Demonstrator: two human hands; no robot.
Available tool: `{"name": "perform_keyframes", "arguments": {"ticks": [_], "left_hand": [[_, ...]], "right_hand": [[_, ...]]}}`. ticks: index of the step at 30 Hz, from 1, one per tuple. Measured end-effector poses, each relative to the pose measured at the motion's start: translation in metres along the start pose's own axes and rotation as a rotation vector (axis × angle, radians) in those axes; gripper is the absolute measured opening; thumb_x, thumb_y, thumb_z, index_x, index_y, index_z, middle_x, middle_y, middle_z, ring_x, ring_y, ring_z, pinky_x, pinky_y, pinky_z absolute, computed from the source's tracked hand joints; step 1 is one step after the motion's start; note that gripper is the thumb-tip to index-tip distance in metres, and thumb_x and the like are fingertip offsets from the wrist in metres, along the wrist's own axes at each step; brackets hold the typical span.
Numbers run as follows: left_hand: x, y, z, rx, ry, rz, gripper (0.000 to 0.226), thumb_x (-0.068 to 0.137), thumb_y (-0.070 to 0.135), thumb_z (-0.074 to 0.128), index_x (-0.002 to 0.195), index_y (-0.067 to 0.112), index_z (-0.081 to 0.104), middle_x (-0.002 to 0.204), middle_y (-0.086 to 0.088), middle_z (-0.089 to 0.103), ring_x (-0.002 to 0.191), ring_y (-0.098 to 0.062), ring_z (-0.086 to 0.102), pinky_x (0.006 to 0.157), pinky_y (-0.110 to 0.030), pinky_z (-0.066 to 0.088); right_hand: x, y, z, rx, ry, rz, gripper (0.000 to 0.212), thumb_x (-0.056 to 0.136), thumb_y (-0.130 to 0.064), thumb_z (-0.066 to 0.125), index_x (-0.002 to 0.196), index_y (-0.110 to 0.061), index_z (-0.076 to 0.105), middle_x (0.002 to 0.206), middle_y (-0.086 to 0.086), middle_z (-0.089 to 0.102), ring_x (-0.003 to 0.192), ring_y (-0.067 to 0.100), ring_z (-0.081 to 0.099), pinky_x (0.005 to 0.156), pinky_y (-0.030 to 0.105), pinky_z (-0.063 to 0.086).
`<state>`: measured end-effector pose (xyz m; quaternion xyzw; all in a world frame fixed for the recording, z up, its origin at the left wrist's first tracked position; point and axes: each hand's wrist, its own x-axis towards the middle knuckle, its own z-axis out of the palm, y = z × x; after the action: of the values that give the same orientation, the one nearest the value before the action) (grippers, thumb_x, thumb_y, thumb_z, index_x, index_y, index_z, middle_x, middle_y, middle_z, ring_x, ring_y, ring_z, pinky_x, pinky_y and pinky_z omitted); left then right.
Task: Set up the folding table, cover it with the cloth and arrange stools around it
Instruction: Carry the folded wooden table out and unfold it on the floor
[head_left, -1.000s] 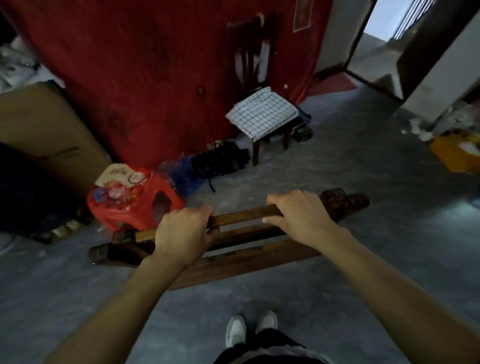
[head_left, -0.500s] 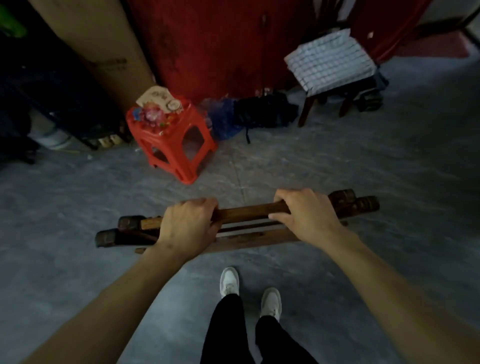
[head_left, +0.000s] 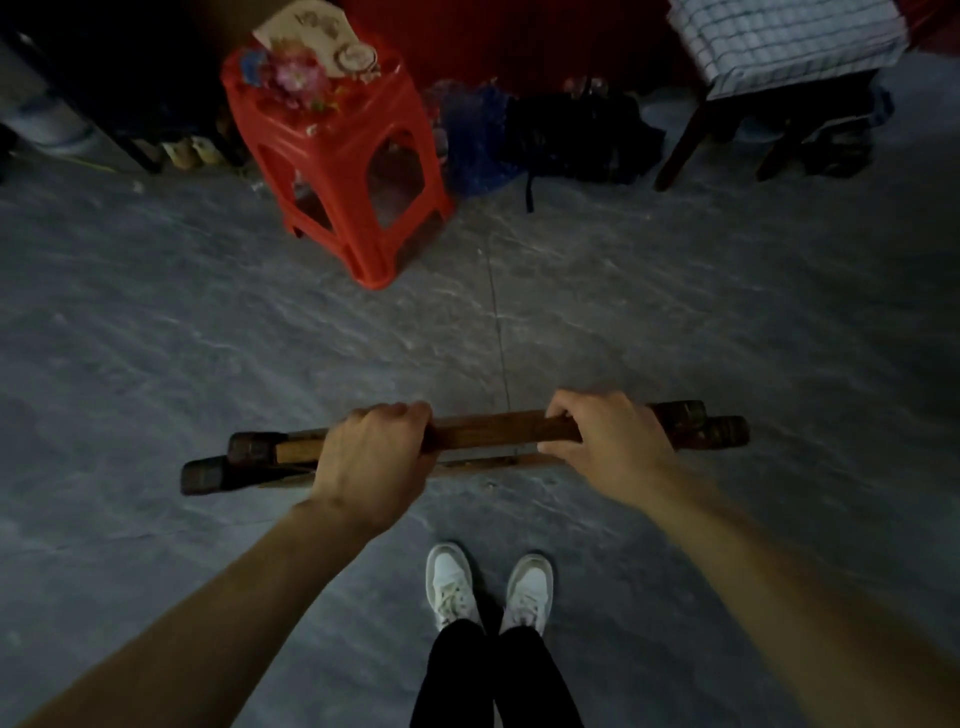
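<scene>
I hold the folded wooden table (head_left: 498, 434) edge-on in front of me, above the grey floor. My left hand (head_left: 371, 457) grips its top rail left of centre, and my right hand (head_left: 605, 441) grips the same rail right of centre. The dark leg ends stick out at both sides. A red plastic stool (head_left: 358, 156) stands ahead to the left with a paper fan and flowers on its seat. At the top right a checked cloth (head_left: 784, 41) lies folded on a dark wooden chair (head_left: 691, 140).
Dark bags (head_left: 571, 135) and a blue bundle (head_left: 470, 140) lie against the red wall between the stool and the chair. My white shoes (head_left: 488, 587) stand just behind the table. Grey stone floor (head_left: 156, 338) spreads to the left and right.
My view has tilted down and moved closer to the wall. The stool and chair have slid toward the top of the view. Both hands keep their grip on the rail.
</scene>
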<state>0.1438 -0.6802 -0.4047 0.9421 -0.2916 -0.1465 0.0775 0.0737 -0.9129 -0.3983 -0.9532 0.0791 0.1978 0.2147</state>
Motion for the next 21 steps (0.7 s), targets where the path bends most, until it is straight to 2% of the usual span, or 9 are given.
{"name": "perform_keyframes", "arguments": {"ticks": [4,10,16,21], "left_hand": [[0.003,-0.016,0.050,-0.033,-0.061,-0.037,0.019,0.088,0.037,0.064,0.100,0.023,0.057,0.091,0.000,0.066,0.079,-0.024,0.063,0.067,-0.035,0.049],[0.021,-0.029,0.103,-0.071,-0.099,-0.109,0.017,0.090,0.034,0.063,0.101,0.022,0.057,0.091,0.000,0.065,0.080,-0.023,0.062,0.068,-0.035,0.048],[0.028,-0.040,0.117,-0.100,-0.060,-0.116,0.013,0.091,0.031,0.062,0.096,0.021,0.058,0.085,0.001,0.062,0.073,-0.021,0.059,0.066,-0.034,0.049],[0.026,-0.048,0.114,-0.094,-0.116,-0.100,0.019,0.092,0.042,0.057,0.098,0.025,0.054,0.088,0.004,0.061,0.074,-0.020,0.061,0.065,-0.031,0.040]], "right_hand": [[0.024,0.015,0.050,-0.020,-0.005,-0.006,0.023,0.086,-0.044,0.071,0.101,-0.030,0.061,0.097,-0.011,0.061,0.093,0.011,0.057,0.071,0.026,0.036],[0.062,0.036,0.096,0.035,-0.085,0.000,0.015,0.088,-0.038,0.069,0.100,-0.031,0.061,0.098,-0.010,0.063,0.093,0.013,0.058,0.072,0.028,0.040],[0.075,0.039,0.107,-0.007,-0.039,-0.028,0.012,0.089,-0.037,0.067,0.095,-0.032,0.058,0.088,-0.013,0.061,0.084,0.013,0.058,0.070,0.029,0.038],[0.070,0.038,0.107,-0.024,-0.038,-0.067,0.016,0.089,-0.039,0.067,0.095,-0.030,0.057,0.087,-0.015,0.057,0.084,0.010,0.056,0.073,0.027,0.034]]}}
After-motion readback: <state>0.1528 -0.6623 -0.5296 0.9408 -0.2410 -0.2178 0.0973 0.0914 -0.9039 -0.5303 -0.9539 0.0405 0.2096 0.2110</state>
